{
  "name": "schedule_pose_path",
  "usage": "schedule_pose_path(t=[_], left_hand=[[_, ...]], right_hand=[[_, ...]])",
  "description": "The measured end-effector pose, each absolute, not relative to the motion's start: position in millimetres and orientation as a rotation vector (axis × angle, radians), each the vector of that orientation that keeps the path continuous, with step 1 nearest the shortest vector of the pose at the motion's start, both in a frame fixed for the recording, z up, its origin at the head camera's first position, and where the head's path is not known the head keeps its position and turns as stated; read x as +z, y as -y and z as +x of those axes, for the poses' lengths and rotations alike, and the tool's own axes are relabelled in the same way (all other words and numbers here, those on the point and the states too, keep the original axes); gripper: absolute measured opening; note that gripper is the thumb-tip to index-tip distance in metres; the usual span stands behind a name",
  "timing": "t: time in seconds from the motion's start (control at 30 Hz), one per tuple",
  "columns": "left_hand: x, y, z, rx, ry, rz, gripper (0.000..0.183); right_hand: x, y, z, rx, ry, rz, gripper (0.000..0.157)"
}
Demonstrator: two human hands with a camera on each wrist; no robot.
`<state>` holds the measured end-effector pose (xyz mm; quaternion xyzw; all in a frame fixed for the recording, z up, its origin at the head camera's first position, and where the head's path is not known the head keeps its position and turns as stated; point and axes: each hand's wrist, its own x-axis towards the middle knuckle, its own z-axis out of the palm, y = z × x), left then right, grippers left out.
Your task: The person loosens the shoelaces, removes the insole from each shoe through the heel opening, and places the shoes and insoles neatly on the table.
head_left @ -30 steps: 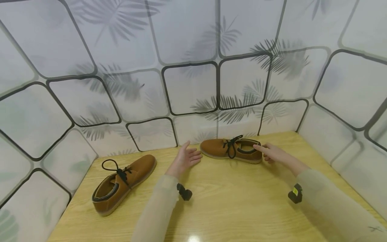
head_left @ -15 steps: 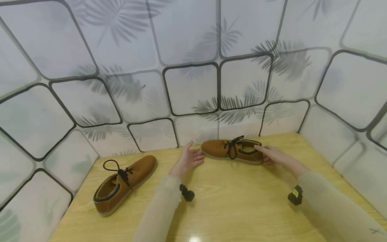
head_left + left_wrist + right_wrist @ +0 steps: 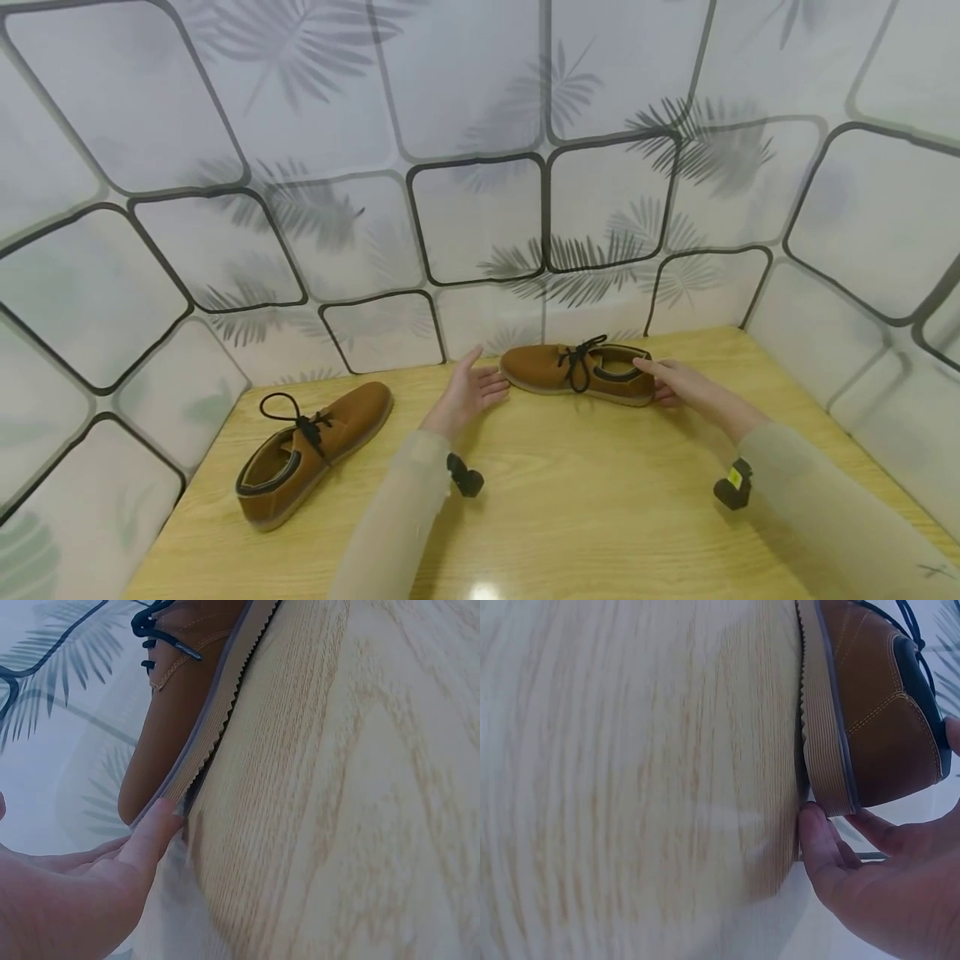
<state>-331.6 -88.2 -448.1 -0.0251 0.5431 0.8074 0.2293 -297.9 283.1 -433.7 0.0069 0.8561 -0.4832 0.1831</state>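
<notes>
Brown shoe (image 3: pixel 546 375), apparently steadied at both ends: left hand (image 3: pixel 463 396), fingers (image 3: pixel 492 387) extended, touches toe (image 3: pixel 519 367); right hand (image 3: pixel 686 386) grips heel (image 3: pixel 637 389).

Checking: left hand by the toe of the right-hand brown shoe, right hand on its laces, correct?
Not quite: the right hand is at the heel of the right-hand brown shoe, not on its laces; the head view shows it. The left hand is by the toe, as you say.
</notes>
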Motion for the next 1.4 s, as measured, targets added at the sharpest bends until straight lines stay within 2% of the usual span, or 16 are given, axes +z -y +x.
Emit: schedule_pose_path(t=[0.17, 0.43, 0.7, 1.0, 1.27, 1.4], left_hand=[[-447, 88, -331, 2.230, -1.497, -0.089, 0.086], [-447, 93, -326, 2.240, -1.535, -0.148, 0.087], [-451, 100, -320, 2.185, -1.646, -0.138, 0.083], [-455, 109, -314, 2.102, -1.839, -0.086, 0.059], [-457, 123, -302, 2.072, -1.880, -0.089, 0.029], [-456, 131, -298, 2.050, -1.937, -0.122, 0.018]], right_hand=[[-437, -285, -299, -1.409, -2.394, 0.064, 0.091], [-439, -283, -298, -1.515, -2.335, 0.071, 0.073], [-437, -279, -294, -1.549, -2.296, 0.052, 0.075], [-432, -271, -292, -1.554, -2.269, 0.040, 0.080], [-429, -258, -286, -1.511, -2.297, -0.032, 0.073], [-426, -251, -281, -1.493, -2.309, -0.022, 0.076]])
